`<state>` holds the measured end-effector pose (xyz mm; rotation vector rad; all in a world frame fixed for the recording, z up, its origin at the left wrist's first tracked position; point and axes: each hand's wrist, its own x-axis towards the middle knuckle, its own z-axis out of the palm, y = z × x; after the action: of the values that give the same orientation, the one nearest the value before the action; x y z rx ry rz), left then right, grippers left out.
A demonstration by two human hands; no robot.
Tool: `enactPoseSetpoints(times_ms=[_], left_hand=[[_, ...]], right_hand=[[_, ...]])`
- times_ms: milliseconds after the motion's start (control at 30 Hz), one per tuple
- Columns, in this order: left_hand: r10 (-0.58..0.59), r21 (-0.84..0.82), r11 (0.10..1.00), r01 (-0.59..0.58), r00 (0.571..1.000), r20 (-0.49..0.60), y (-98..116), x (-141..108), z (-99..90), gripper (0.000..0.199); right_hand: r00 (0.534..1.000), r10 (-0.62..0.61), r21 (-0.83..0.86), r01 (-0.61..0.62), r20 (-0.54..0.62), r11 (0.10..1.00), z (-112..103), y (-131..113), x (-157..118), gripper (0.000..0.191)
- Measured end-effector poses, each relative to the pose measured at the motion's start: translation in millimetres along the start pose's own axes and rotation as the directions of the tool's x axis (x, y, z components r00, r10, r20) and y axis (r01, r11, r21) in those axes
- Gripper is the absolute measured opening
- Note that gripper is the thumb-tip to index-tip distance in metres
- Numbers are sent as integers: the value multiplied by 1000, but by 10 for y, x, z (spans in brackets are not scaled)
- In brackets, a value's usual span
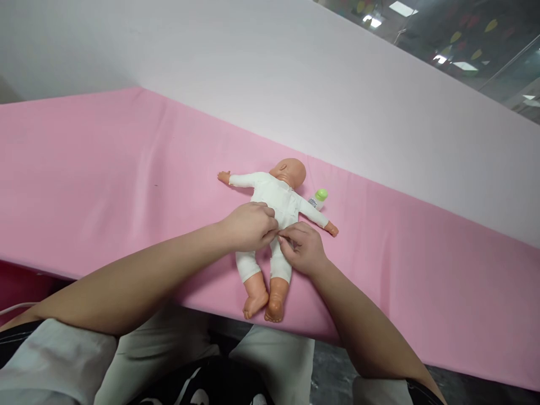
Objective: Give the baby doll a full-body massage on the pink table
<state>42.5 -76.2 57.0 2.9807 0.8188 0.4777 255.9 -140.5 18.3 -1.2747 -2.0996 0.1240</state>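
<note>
A baby doll (274, 194) with a white cloth body lies on a pink covered surface (189, 146). Its head is at the far side, its arms are spread and its bare feet point toward me. My left hand (252, 226) is closed over the doll's lower belly, fingers curled, and what it pinches is too small to make out. Right beside it, my right hand (304, 247) has thumb and fingers pressed together at the doll's hip; anything between them is hidden. The two hands nearly touch at the fingertips.
Beside the doll's arm, a small bottle (318, 198) with a green cap lies on the pink cover. A pale wall (295, 73) rises behind, with glass at the upper right. The near edge of the surface runs above my legs.
</note>
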Motion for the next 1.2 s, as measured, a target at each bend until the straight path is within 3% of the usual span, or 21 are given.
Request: enactPoseSetpoints(times_ms=[167,333,400,567,700,833,933,1033,1133,1200], left_hand=[[7,4,1000,-6,998,-70,-19,16,34,26],[-18,48,999,14,997,71,-9,54,113,14],[-22,65,998,16,996,84,-1,61,117,13],[-10,72,997,14,998,-58,-17,42,78,22],[38,113,993,-18,984,-177,-73,46,108,25],[29,96,995,-20,995,-97,-135,86,202,21],[-40,67,997,42,999,-21,-146,104,222,22],[-89,71,994,89,996,4,-119,95,177,28],[-94,113,989,98,995,-34,-80,72,127,37],[-56,120,990,72,990,-127,-70,65,119,39]], right_hand=[[992,66,-63,-73,-111,995,39,13,0,26],[991,78,-79,-70,106,994,41,-10,58,35],[989,62,-78,-52,131,996,30,-15,67,35],[999,28,-14,-28,25,1000,11,41,39,34],[997,12,-64,-17,-76,998,27,69,19,43],[999,50,-110,-49,10,993,64,107,16,59],[991,77,-107,-65,112,992,65,152,23,60],[988,63,-84,-51,144,995,36,174,30,59],[994,7,-33,-3,113,999,8,167,25,51],[999,-23,-17,23,29,1000,0,155,20,46]])
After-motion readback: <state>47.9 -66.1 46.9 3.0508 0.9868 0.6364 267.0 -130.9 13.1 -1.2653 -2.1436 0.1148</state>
